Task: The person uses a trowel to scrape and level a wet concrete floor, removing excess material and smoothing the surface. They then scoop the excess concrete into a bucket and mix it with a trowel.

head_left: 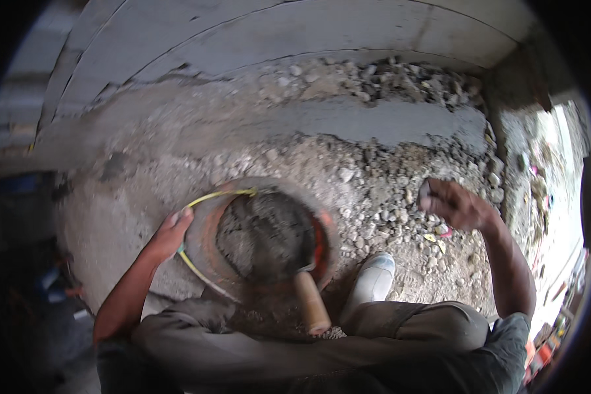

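A round bucket (335, 246) with an orange-red inside stands in front of my legs, its rim crusted grey. Wet grey mortar (259, 230) fills much of it. My left hand (172, 233) is closed round the bucket's thin yellow handle (207, 196), at the left side. A tool with a pale wooden grip (312, 305) rests at the near edge of the bucket, likely a trowel; its blade is hidden in the mortar. Over the rubble to the right, my right hand (458, 205) is held with curled fingers. Whether anything is inside it cannot be seen.
Gravel and broken rubble (400, 197) cover the ground beyond and right of the bucket. A grey block wall (276, 39) runs across the far side, with a flat concrete strip (374, 121) before it. My light boot (374, 277) stands right of the bucket.
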Demonstrator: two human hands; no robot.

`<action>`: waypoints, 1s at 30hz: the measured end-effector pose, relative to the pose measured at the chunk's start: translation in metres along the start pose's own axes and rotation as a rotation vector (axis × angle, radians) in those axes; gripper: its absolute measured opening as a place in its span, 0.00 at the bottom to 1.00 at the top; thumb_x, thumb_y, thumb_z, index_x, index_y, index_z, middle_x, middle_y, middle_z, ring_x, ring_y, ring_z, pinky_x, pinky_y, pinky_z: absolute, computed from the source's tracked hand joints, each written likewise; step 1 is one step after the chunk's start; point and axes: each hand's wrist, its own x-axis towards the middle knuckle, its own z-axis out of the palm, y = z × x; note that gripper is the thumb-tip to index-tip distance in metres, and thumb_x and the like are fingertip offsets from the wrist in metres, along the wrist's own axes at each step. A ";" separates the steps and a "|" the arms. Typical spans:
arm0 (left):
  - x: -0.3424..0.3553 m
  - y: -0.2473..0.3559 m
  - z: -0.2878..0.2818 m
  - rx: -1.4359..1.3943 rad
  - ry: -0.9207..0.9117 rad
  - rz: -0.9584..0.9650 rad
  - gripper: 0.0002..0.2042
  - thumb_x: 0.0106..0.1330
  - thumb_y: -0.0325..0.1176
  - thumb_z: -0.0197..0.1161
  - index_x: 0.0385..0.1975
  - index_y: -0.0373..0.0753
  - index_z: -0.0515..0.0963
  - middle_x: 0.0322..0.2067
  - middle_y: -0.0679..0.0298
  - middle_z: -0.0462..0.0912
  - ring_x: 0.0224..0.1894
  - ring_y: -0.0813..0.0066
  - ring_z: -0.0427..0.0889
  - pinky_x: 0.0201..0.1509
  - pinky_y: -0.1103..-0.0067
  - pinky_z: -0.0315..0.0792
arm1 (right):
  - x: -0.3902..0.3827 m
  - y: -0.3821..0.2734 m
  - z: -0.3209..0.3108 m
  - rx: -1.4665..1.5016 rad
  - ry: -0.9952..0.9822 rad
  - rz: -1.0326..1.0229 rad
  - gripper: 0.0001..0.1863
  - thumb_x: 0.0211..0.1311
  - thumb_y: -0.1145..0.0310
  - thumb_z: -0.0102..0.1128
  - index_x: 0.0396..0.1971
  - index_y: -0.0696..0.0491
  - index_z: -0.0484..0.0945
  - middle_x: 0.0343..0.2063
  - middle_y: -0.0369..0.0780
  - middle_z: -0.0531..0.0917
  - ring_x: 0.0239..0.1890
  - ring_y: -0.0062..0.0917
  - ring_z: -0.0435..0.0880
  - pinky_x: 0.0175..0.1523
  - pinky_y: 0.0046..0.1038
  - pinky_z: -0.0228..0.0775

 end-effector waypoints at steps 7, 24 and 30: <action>-0.037 0.076 0.077 -0.264 -0.018 0.103 0.31 0.67 0.61 0.47 0.52 0.35 0.71 0.47 0.62 0.71 0.50 0.72 0.68 0.48 0.70 0.69 | -0.015 -0.031 0.105 -0.121 -0.354 0.162 0.49 0.62 0.32 0.36 0.63 0.66 0.49 0.53 0.58 0.71 0.60 0.47 0.68 0.65 0.39 0.59; -0.027 0.118 0.109 -0.525 0.086 0.181 0.26 0.68 0.55 0.49 0.46 0.33 0.73 0.44 0.55 0.76 0.47 0.69 0.73 0.47 0.67 0.70 | 0.036 -0.086 0.050 -1.030 -0.437 -0.126 0.13 0.62 0.75 0.48 0.47 0.54 0.69 0.29 0.44 0.80 0.31 0.36 0.82 0.36 0.38 0.75; -0.003 0.130 0.141 -0.603 0.035 0.273 0.19 0.72 0.45 0.48 0.27 0.37 0.75 0.15 0.71 0.69 0.15 0.85 0.65 0.16 0.85 0.61 | 0.050 -0.035 0.118 -0.643 -0.195 0.118 0.12 0.57 0.64 0.57 0.39 0.52 0.73 0.24 0.46 0.82 0.25 0.43 0.82 0.32 0.42 0.74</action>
